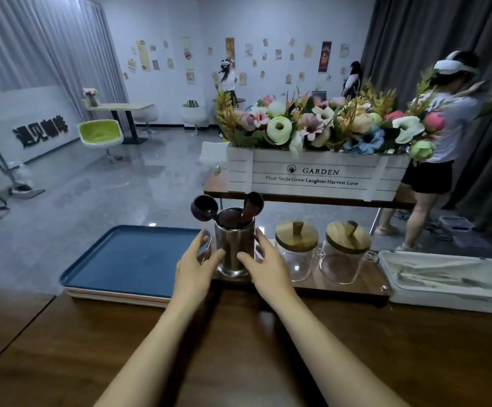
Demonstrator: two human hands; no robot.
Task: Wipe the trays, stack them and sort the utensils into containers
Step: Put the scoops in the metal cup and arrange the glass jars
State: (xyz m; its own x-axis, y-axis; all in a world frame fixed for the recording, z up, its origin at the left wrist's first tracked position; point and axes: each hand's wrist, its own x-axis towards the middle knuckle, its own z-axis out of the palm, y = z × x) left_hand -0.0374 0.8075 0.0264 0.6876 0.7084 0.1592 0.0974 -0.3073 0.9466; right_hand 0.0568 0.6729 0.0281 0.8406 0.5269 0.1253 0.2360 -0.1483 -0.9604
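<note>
A cylindrical polished-metal utensil holder [234, 248] is seen standing upright at the left end of a long dark wooden base board [341, 286], at the far middle of the brown wooden counter [238, 348]. It is clasped from both sides. The left grip [197, 259], a bare hand, is curved round its left wall with the thumb laid on the front. The right grip [265, 262] is curved round its right wall, with the thumb on the front and the fingers reaching behind. Two dark brown wooden spoons [205, 207] are held in the holder, bowls up, one leaning left and one leaning right. Just left of the holder a stack of rectangular trays [130, 259] is set on the counter, a blue one on top and paler ones beneath. On the same board, right of the holder, two clear glass jars with round wooden lids [296, 248] are placed side by side. Further right a white plastic rectangular box [450, 280] is seen with pale cutlery [432, 274] lying in it; the pieces cannot be told apart. Behind, on a raised wooden shelf [215, 186], a white slatted planter box [318, 177] marked GARDEN is filled with many-coloured flowers [280, 129].
</note>
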